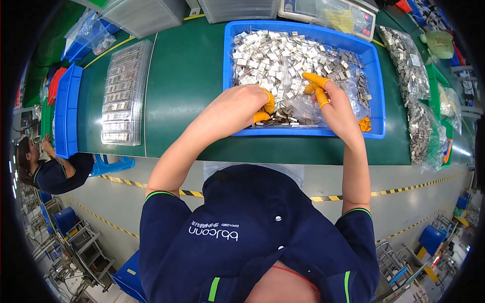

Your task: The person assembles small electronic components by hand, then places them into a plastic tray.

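Observation:
A blue plastic tray (228,60) on the green table holds a heap of small silvery metal-cased parts (273,55). Over its near left corner, my left hand (237,108) is curled closed in orange finger cots; whatever it grips is hidden behind the fingers. My right hand (333,101), also wearing orange finger cots, reaches in over the right half of the heap. Its fingers are apart, and nothing shows between them. Crumpled clear plastic bag (357,103) lies among the parts beside it. Loose orange finger cots (364,123) sit in the near right corner.
Left on the table are clear blister trays (124,96) of parts and an upright blue bin (68,108). Clear tubs (146,17) and a scale (361,22) line the back. Bagged parts (406,65) lie to the right. Another person (55,166) works at far left.

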